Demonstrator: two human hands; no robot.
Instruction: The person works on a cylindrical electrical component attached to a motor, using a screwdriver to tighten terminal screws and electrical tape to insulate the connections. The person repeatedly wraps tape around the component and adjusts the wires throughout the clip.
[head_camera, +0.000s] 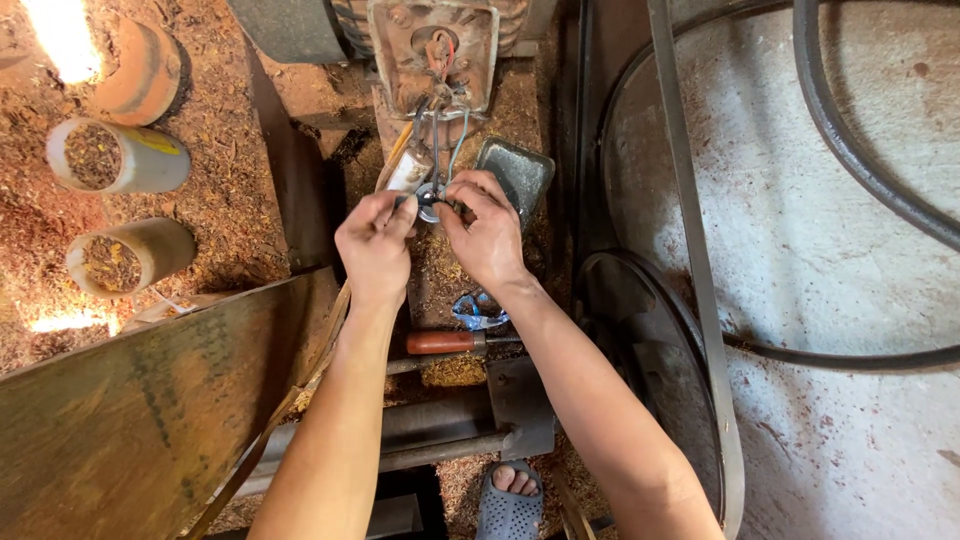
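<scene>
Three open cylinders are lying on their sides at the left among wood shavings. The white tube (118, 156) and the tan tube (130, 255) are each showing a mouth packed with sawdust, while the orange one (140, 72) is sitting half lost in glare, so its contents cannot be told.

Both hands are meeting over a small roll of dark tape (429, 201), a round ring hanging just below grey wires (447, 140) that are running down from the motor's open terminal box (433, 52). The left hand (375, 243) is pinching the roll's left side; the right hand (487, 232) is gripping its right edge with fingertips. A red-handled screwdriver (445, 342) is lying below the wrists.
</scene>
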